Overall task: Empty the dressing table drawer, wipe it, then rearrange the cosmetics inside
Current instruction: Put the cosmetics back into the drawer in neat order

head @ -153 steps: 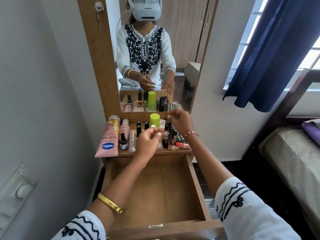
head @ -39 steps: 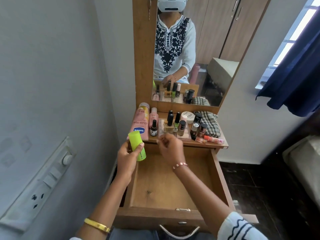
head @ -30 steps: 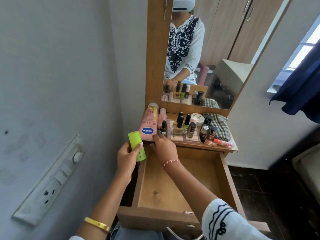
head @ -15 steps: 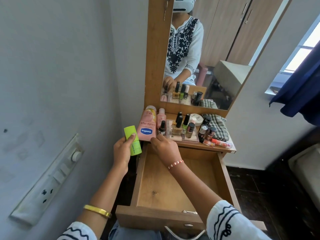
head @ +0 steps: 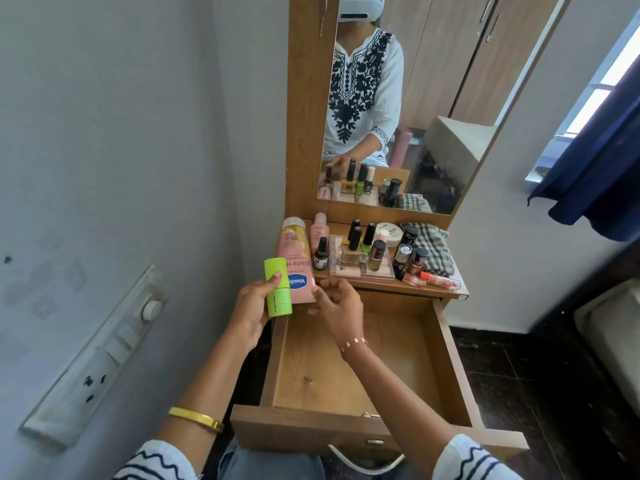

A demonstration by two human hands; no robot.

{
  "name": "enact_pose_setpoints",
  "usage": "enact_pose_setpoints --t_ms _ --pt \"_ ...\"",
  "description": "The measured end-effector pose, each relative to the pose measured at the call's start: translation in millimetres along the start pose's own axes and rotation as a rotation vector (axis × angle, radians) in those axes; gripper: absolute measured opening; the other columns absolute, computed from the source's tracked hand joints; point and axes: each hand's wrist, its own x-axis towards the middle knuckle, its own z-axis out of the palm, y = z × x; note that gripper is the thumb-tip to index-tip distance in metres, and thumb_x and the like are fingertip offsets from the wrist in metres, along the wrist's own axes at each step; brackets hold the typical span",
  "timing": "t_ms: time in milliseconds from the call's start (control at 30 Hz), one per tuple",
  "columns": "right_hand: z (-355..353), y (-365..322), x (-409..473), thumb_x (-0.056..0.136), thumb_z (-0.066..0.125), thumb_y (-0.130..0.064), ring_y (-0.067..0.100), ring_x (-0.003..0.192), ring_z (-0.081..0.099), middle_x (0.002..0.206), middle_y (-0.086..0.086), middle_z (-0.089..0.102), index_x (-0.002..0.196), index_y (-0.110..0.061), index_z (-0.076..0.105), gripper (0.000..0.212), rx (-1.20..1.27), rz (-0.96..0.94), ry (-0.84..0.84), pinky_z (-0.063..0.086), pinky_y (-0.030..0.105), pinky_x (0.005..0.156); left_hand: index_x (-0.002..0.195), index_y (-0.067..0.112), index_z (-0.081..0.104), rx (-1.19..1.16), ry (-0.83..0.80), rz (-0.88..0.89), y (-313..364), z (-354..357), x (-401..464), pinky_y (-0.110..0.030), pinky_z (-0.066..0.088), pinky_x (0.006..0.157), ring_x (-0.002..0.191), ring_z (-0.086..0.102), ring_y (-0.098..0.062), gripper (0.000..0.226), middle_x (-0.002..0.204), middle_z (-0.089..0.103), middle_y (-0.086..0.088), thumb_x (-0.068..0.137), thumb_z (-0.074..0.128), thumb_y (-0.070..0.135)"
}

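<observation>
The wooden drawer is pulled out and holds nothing. My left hand grips a lime green stick container upright, left of the drawer's back corner. My right hand hovers over the drawer's back left, fingers loosely curled, holding nothing, just right of the pink Vaseline tube. The tube leans at the shelf's left end. Nail polish bottles, a white jar and lip tubes crowd the shelf above the drawer.
A checked cloth lies at the shelf's right end. The mirror rises behind the shelf. A wall with a switch panel is close on the left. A blue curtain and a bed edge are on the right.
The green container came off the shelf into my left hand and moved left of the drawer. My right hand drew back from the shelf edge beside the Vaseline tube.
</observation>
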Motion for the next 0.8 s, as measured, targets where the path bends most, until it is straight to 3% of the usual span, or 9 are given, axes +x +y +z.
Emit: enact_pose_setpoints --t_ms 100,200,300,433,567,700,800 --pt "6 -8 2 0.084 0.064 -0.014 0.01 0.077 0.067 0.095 0.005 0.066 0.102 -0.009 0.055 0.021 0.193 0.245 -0.039 0.056 0.019 0.054 0.098 0.012 0.067 -0.005 -0.036 -0.007 -3 0 -5 -0.037 0.049 0.077 0.089 0.064 -0.024 0.029 0.099 0.069 -0.011 0.079 0.061 0.032" --pt "8 -13 3 0.085 0.062 -0.005 0.015 0.083 0.065 0.099 0.009 0.066 0.103 -0.005 0.056 0.02 0.226 0.269 -0.052 0.056 0.018 0.054 0.1 0.01 0.066 -0.003 -0.04 0.001 -3 -1 -12 -0.041 0.048 0.083 0.092 0.063 -0.026 0.031 0.101 0.069 -0.012 0.079 0.061 0.031" --pt "0 -14 3 0.086 0.059 -0.002 0.022 0.091 0.064 0.099 0.011 0.066 0.1 -0.004 0.058 0.014 0.271 0.262 -0.043 0.055 0.018 0.054 0.095 0.011 0.066 -0.044 -0.02 0.045 -1 -6 -14 -0.039 0.05 0.078 0.087 0.064 -0.024 0.023 0.093 0.07 -0.008 0.079 0.06 0.026" --pt "-18 -9 5 0.087 0.058 -0.006 0.022 0.091 0.065 0.105 0.015 0.067 0.093 -0.012 0.062 0.01 0.259 0.284 -0.114 0.052 0.041 0.085 0.095 0.014 0.063 -0.172 -0.006 0.076 7 -16 -16 -0.023 0.052 0.059 0.08 0.06 -0.017 0.015 0.086 0.067 -0.003 0.088 0.051 0.021" --pt "-37 -5 6 0.088 0.055 -0.003 0.021 0.085 0.065 0.1 0.014 0.067 0.09 -0.013 0.063 0.013 0.281 0.301 -0.179 0.049 0.042 0.085 0.096 0.013 0.064 -0.25 -0.04 0.118 14 -18 -23 -0.036 0.05 0.077 0.081 0.062 -0.017 0.019 0.083 0.07 0.0 0.087 0.049 0.021" --pt "-53 -4 5 0.088 0.055 -0.003 0.017 0.085 0.066 0.093 0.007 0.069 0.089 -0.016 0.064 0.016 0.163 0.307 -0.29 0.051 0.041 0.086 0.095 0.015 0.065 -0.269 -0.072 0.103 14 -15 -30 -0.041 0.049 0.082 0.084 0.061 -0.018 0.02 0.081 0.072 0.0 0.081 0.054 0.023" --pt "-64 -11 6 0.086 0.059 -0.008 0.01 0.086 0.065 0.095 0.001 0.068 0.09 -0.019 0.062 0.012 -0.135 0.247 -0.382 0.054 0.031 0.079 0.099 0.013 0.064 -0.258 -0.082 0.082 8 -12 -34 -0.042 0.045 0.084 0.086 0.059 -0.019 0.032 0.081 0.072 0.0 0.071 0.058 0.027"
